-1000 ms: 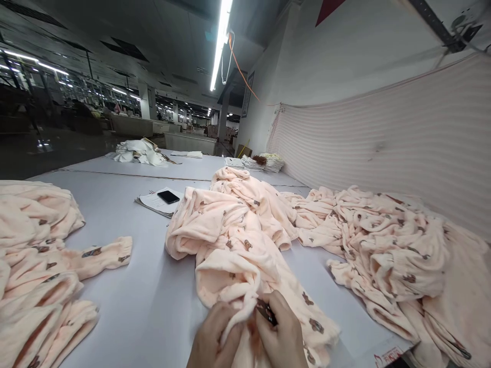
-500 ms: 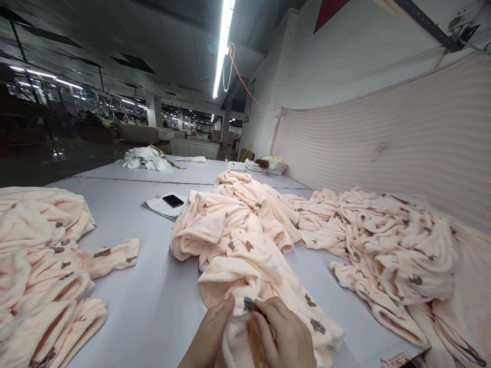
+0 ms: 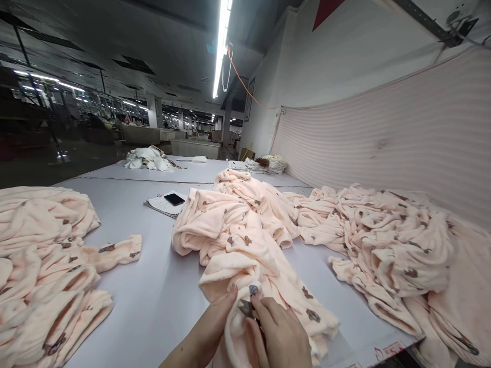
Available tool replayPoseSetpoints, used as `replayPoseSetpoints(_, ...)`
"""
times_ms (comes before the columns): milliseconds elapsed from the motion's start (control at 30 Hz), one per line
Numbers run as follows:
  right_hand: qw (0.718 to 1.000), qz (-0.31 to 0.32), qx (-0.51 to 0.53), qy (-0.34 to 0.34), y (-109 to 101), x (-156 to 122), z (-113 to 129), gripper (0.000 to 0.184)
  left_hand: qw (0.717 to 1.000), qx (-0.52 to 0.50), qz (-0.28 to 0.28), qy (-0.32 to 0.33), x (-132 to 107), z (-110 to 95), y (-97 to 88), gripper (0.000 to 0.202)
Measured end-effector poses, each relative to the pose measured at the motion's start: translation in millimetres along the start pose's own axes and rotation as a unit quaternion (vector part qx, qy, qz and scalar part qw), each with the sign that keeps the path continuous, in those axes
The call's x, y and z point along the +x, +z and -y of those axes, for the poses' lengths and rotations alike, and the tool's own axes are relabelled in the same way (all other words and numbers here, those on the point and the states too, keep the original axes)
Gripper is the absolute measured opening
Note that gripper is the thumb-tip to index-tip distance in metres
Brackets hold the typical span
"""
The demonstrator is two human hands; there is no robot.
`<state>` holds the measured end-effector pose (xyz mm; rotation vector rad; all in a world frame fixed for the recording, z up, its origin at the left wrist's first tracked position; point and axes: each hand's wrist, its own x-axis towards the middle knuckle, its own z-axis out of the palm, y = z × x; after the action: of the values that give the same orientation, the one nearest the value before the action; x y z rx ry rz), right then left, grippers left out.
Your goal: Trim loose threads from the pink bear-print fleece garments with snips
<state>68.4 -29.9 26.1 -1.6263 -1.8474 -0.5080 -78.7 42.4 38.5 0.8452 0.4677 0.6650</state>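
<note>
A pale pink plush garment (image 3: 245, 240) with small brown printed figures lies bunched in front of me. My left hand (image 3: 210, 317) grips its near part, with thumb and fingers closed on the fabric. In my right hand (image 3: 282, 332) is a small pair of thread snips (image 3: 245, 307), the grey blade showing beyond my fingers and pointing left at the cloth. The blade lies against or just over the fabric beside my left thumb; exact contact is hard to see. A small blue-grey printed figure shows just above the blade. Most of the snips' handle is hidden by my fingers.
More pink plush garments are heaped at left (image 3: 46, 266) and right (image 3: 402, 250) on the white table (image 3: 164, 286). A phone (image 3: 174, 199) rests on papers (image 3: 159, 205). Farther back are white cloth pieces (image 3: 148, 159) and stacked cloth (image 3: 274, 164). A striped sheet (image 3: 376, 128) covers the right wall.
The snips' blade now shows clearly, tip turned left, where before it was mostly hidden by my right fingers. The fabric between my hands has shifted slightly.
</note>
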Motion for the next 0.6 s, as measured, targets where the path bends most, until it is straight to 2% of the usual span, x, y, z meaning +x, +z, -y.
replayPoseSetpoints(100,1.000,-0.003,-0.008,0.019,0,-1,3,0.029,1.000,-0.003,0.006,-0.025,0,1,1.4,0.047)
replayPoseSetpoints(267,0.998,0.028,0.024,0.056,-8,0,-3,0.027,0.999,0.026,-0.007,-0.032,1,0,4.3,0.047)
replayPoseSetpoints(333,0.989,0.047,0.083,0.113,-14,-4,-7,0.025,0.998,0.049,-0.023,-0.006,10,1,-0.5,0.049)
replayPoseSetpoints(400,0.971,0.077,0.164,0.159,-16,-16,-8,0.021,0.995,0.073,-0.046,0.054,26,3,-8.5,0.051)
replayPoseSetpoints(467,0.960,0.125,0.203,0.150,-11,-35,-4,0.033,0.987,0.092,-0.068,0.111,45,5,-16.6,0.051)
replayPoseSetpoints(533,0.965,0.186,0.155,0.101,-1,-55,4,0.048,0.982,0.104,-0.079,0.140,60,4,-22.8,0.048)
replayPoseSetpoints(600,0.966,0.236,0.080,0.068,10,-68,9,0.034,0.976,0.123,-0.083,0.158,66,2,-27.3,0.045)
